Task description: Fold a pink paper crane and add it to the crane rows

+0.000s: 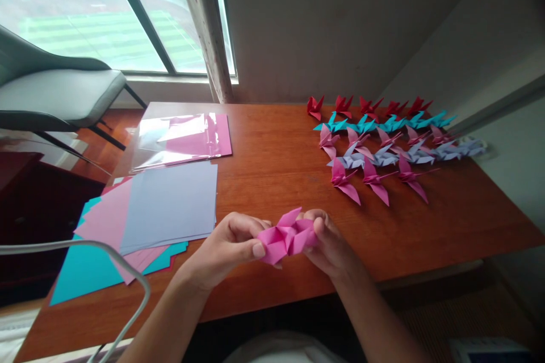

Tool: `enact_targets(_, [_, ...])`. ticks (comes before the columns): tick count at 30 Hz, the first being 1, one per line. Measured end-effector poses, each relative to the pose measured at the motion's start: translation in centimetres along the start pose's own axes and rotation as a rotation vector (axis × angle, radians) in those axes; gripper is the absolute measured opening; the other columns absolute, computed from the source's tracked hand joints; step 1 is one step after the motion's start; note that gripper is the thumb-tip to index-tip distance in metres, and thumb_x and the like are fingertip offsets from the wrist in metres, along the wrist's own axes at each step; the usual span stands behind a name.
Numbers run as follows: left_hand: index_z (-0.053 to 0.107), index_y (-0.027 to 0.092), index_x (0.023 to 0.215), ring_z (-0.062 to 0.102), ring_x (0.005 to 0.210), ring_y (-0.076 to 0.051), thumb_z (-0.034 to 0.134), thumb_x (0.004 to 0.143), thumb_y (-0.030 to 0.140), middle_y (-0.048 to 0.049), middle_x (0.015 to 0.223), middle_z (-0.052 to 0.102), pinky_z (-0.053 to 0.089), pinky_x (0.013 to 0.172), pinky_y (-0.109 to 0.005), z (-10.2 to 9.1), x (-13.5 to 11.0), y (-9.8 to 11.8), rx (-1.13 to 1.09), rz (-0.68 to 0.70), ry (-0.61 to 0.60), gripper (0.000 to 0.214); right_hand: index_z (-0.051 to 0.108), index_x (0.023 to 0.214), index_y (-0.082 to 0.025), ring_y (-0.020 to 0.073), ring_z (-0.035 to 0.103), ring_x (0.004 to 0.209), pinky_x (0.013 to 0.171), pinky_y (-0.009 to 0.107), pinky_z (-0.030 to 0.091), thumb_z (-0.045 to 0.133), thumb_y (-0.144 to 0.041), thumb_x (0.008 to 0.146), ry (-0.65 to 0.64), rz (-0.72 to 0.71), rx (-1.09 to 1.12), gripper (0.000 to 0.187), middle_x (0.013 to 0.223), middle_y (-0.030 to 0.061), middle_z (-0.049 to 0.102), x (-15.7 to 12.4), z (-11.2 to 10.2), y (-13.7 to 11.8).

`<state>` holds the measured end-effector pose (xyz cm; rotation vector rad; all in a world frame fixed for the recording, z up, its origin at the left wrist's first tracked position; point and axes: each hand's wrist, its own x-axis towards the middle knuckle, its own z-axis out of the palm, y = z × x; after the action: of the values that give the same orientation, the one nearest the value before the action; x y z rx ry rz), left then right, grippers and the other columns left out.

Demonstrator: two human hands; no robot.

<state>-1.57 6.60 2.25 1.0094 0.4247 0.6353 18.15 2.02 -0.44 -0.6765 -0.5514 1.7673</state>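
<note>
A half-folded piece of pink paper [288, 236] is held just above the near part of the wooden table [272, 164]. My left hand [230, 247] pinches its left side, thumb on top. My right hand [330, 244] grips its right side with curled fingers. Finished paper cranes [383, 142] stand in rows at the far right: red at the back, then turquoise, pink, pale blue, and three magenta ones nearest me.
A fanned stack of coloured paper sheets [157, 210] lies at the left, lavender on top. Behind it lies a clear plastic sleeve [183, 139] with pink paper. A grey chair [55, 91] stands by the window. A white cable [106, 261] curves at lower left.
</note>
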Motion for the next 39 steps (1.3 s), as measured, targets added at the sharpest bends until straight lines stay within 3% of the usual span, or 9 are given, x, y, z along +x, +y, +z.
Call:
enact_targets(4, [0.082, 0.016, 0.072, 0.055, 0.065, -0.014, 0.078, 0.081, 0.049, -0.0055, 0.066, 0.071, 0.041, 0.066, -0.026, 0.2, 0.0, 0.0, -0.012, -0.014, -0.035, 0.034, 0.052, 0.056, -0.020, 0.0068, 0.026, 0.046, 0.047, 0.021, 0.025, 0.085, -0.057, 0.070, -0.051, -0.052, 0.132, 0.051, 0.051, -0.0080, 0.038, 0.1, 0.8, 0.4])
enact_targets(9, [0.083, 0.020, 0.079, 0.061, 0.071, -0.014, 0.080, 0.082, 0.041, -0.0042, 0.072, 0.075, 0.044, 0.069, -0.024, -0.1, -0.4, 0.5, -0.041, 0.007, 0.022, 0.022, 0.061, 0.064, -0.020, 0.0074, 0.033, 0.050, 0.051, 0.020, 0.032, 0.083, -0.054, 0.075, -0.038, -0.051, 0.182, 0.042, 0.057, -0.0059, 0.046, 0.2, 1.1, 0.4])
enact_targets(16, [0.084, 0.021, 0.077, 0.056, 0.063, -0.013, 0.079, 0.082, 0.046, -0.0051, 0.068, 0.073, 0.042, 0.065, -0.026, 0.0, -0.3, 0.5, -0.018, 0.018, -0.039, 0.026, 0.049, 0.054, -0.019, 0.0074, 0.030, 0.048, 0.049, 0.020, 0.029, 0.083, -0.054, 0.074, -0.035, -0.055, 0.190, 0.053, 0.052, -0.0070, 0.040, 0.2, 1.2, 0.6])
enact_targets(21, [0.084, 0.021, 0.073, 0.059, 0.064, -0.016, 0.081, 0.078, 0.046, -0.0056, 0.063, 0.071, 0.043, 0.064, -0.027, -0.1, -0.4, 0.5, -0.075, 0.060, 0.033, 0.025, 0.058, 0.060, -0.019, 0.0084, 0.036, 0.052, 0.051, 0.021, 0.035, 0.085, -0.053, 0.073, -0.041, -0.015, 0.214, 0.044, 0.058, -0.0045, 0.051, 0.2, 1.2, 0.8])
enact_targets(27, [0.083, 0.021, 0.071, 0.055, 0.057, -0.012, 0.083, 0.078, 0.043, -0.0035, 0.062, 0.070, 0.040, 0.055, -0.023, 0.0, -0.3, 0.2, -0.130, 0.081, 0.005, 0.023, 0.048, 0.054, -0.018, 0.0059, 0.025, 0.047, 0.047, 0.018, 0.029, 0.085, -0.051, 0.073, -0.036, -0.074, 0.225, 0.054, 0.052, -0.0081, 0.036, -0.1, 1.5, 0.2])
enact_targets(30, [0.082, 0.019, 0.070, 0.055, 0.056, -0.010, 0.082, 0.078, 0.044, -0.0034, 0.061, 0.070, 0.040, 0.056, -0.022, 0.1, -0.2, 0.1, -0.139, 0.084, -0.003, 0.026, 0.045, 0.054, -0.019, 0.0069, 0.027, 0.048, 0.048, 0.019, 0.032, 0.083, -0.057, 0.072, -0.007, -0.076, 0.231, 0.056, 0.053, -0.0081, 0.035, -0.2, 1.6, 0.5])
enact_targets(35, [0.084, 0.023, 0.079, 0.061, 0.066, -0.012, 0.084, 0.079, 0.034, -0.0049, 0.072, 0.076, 0.044, 0.063, -0.022, 0.2, -0.4, 0.4, -0.125, 0.099, 0.039, 0.012, 0.041, 0.053, -0.019, 0.0078, 0.027, 0.049, 0.051, 0.020, 0.036, 0.083, -0.058, 0.071, 0.052, -0.077, 0.237, 0.060, 0.051, -0.0083, 0.033, -0.2, 1.7, 0.9])
enact_targets(39, [0.084, 0.019, 0.074, 0.058, 0.059, -0.013, 0.082, 0.079, 0.041, -0.0070, 0.063, 0.073, 0.043, 0.060, -0.024, 0.2, -0.3, 0.6, -0.066, 0.041, -0.017, 0.023, 0.030, 0.050, -0.019, 0.0070, 0.018, 0.046, 0.047, 0.020, 0.029, 0.084, -0.061, 0.068, 0.088, -0.095, 0.225, 0.071, 0.047, -0.0095, 0.025, -0.1, 1.9, 0.9])
